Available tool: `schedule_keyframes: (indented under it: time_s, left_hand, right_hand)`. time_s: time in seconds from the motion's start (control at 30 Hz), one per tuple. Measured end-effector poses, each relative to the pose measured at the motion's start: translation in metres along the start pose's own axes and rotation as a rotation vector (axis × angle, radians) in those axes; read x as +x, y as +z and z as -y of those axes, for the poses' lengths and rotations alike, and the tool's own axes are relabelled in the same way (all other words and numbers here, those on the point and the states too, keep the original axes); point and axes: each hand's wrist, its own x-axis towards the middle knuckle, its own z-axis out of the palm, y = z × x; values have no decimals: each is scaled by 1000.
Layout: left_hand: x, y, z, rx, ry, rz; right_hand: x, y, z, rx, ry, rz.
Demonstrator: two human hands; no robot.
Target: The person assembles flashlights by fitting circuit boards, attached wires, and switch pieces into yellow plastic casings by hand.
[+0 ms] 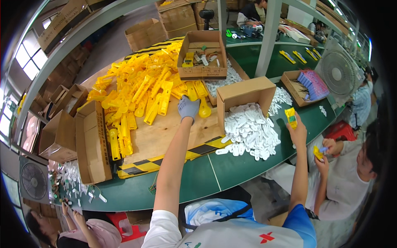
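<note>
Head view, from my distant seat: the right hand (298,131) grips a yellow casing (290,118) by its lower end, held up at the right of the green bench (235,173), a green patch showing in its face. The left hand (189,108), gloved in grey, is at the near edge of the yellow heap (138,72), just beside a round-ended yellow part (204,109); I cannot tell whether its fingers close on anything. I judge the casing light, stiff and slightly slippery (thin plastic, by its look), best taken by its long side walls, sparing the green patch. Between the hands, white pieces (252,132) lie at the mouth of a tipped carton (247,85)
</note>
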Motion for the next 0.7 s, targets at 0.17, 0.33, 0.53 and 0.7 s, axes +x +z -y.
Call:
schedule_keyframes:
  time_s: [0.17, 0.33, 0.53, 0.7]
  left_hand:
    - [-40, -53, 22, -875, -111, 157]
    - [-155, -154, 27, -1152, 52, 298]
    - [-260, -175, 49, -1659, -167, 234]
    - [-308, -170, 43, -1840, -249, 337]
  right_hand:
    - [4, 38, -46, -76, -127, -125]
    - [-41, 48, -16, 97, -74, -448]
    - [-121, 69, 101, 814, -25, -355]
    - [-191, 54, 262, 1323, -325, 536]
